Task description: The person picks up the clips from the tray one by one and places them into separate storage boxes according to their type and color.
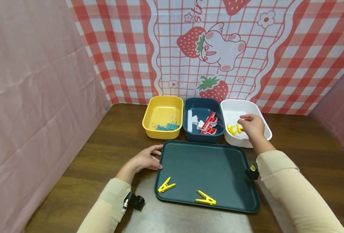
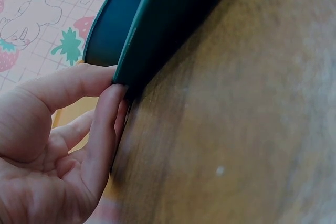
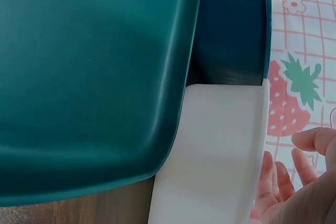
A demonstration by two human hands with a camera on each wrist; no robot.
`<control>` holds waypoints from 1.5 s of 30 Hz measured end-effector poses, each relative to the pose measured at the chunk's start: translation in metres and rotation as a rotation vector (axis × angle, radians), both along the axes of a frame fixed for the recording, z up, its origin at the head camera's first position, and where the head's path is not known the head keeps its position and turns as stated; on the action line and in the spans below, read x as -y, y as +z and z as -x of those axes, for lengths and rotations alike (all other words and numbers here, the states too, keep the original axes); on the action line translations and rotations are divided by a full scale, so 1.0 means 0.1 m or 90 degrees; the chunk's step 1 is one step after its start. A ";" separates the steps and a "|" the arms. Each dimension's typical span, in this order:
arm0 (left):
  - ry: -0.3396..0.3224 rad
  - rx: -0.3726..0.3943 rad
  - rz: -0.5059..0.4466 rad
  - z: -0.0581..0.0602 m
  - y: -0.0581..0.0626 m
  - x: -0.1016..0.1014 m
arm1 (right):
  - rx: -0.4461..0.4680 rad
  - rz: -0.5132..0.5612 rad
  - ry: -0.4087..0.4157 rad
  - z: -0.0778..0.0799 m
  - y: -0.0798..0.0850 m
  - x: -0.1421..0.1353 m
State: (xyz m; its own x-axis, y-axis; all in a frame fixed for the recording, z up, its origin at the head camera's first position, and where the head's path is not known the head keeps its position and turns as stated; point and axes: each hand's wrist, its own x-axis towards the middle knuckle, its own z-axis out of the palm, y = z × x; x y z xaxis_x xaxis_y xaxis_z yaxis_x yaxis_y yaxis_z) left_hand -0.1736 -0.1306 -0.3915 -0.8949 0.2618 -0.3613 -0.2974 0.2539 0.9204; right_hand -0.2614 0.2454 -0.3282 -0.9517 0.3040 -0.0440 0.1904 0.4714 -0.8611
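Note:
My left hand touches the left edge of a dark green tray, its thumb and fingers spread along the edge. In the left wrist view, its fingertips meet the tray's rim. Two yellow clothespins lie on the tray, one in the near left corner and the other by the front edge. Over the white bin hovers my right hand, fingers loosely bent, with nothing visible between them. Several yellow clips lie in that bin, just below and left of the fingers.
Left of the white bin, a navy bin holds red and white clips. Beside it, a yellow bin contains teal binder clips. A checked strawberry cloth hangs behind the bins, and pink cloth hangs at the sides.

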 end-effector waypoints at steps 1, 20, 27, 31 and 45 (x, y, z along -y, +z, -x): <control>0.000 0.001 -0.001 0.00 0.00 0.00 | -0.005 -0.002 0.002 -0.01 0.00 0.00; -0.003 0.003 0.000 0.03 -0.02 -0.01 | -0.059 0.062 0.059 -0.26 -0.04 0.17; -0.001 0.001 0.002 0.02 -0.02 0.00 | -0.072 0.114 0.050 -0.35 -0.08 0.20; 0.001 0.004 0.011 0.01 -0.01 0.00 | -0.079 0.132 0.052 -0.41 -0.10 0.21; -0.003 0.000 0.014 0.00 -0.01 -0.02 | -0.101 0.133 0.095 -0.66 -0.13 0.27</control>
